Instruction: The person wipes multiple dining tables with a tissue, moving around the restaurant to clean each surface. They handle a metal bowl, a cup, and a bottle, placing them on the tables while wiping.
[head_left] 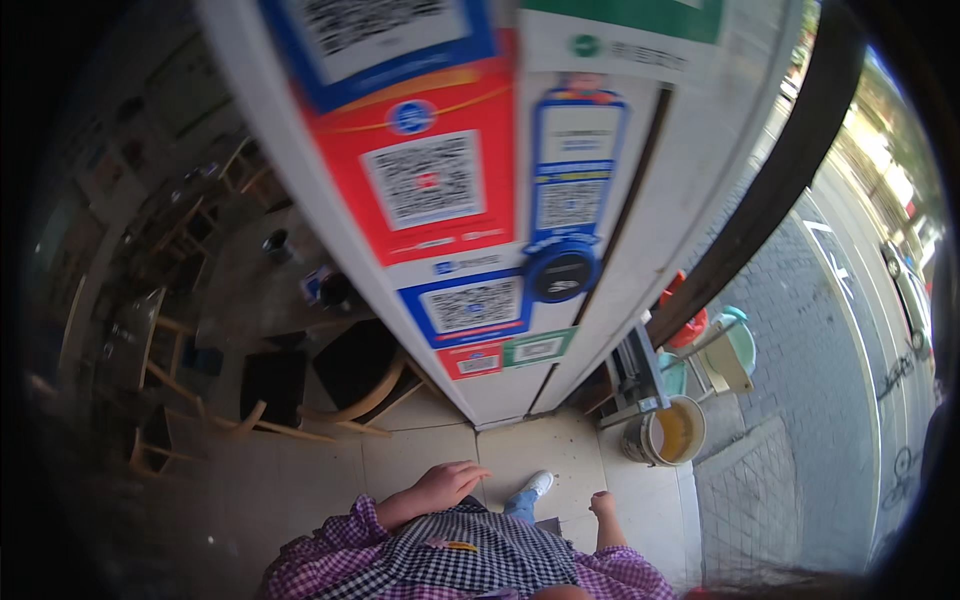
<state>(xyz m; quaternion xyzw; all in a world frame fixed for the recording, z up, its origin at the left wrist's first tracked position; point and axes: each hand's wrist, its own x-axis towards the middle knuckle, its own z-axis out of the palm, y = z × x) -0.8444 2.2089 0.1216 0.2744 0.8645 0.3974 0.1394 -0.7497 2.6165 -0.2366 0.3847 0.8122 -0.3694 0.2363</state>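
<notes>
Along the near edge of a dim bench [235, 310], curved wooden chairs [358, 358] are drawn up, presumably for seating. Flat, square-coded signs [425, 185] are fixed to the smooth white pillar [690, 170], probably for easy scanning. The left hand [447, 487] is held empty, fingers loosely extended, before the checked cloth apron [490, 552]; past the apron's right edge, the right hand [603, 503] is curled, seemingly around nothing. A round, stained bucket [640, 440] is set on the tiled floor [580, 445] beside the pillar's foot.

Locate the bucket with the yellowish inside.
In the head view, the bucket stands right of centre, to the right of the white pillar's foot, ahead and to the right of the person's right hand.
</notes>
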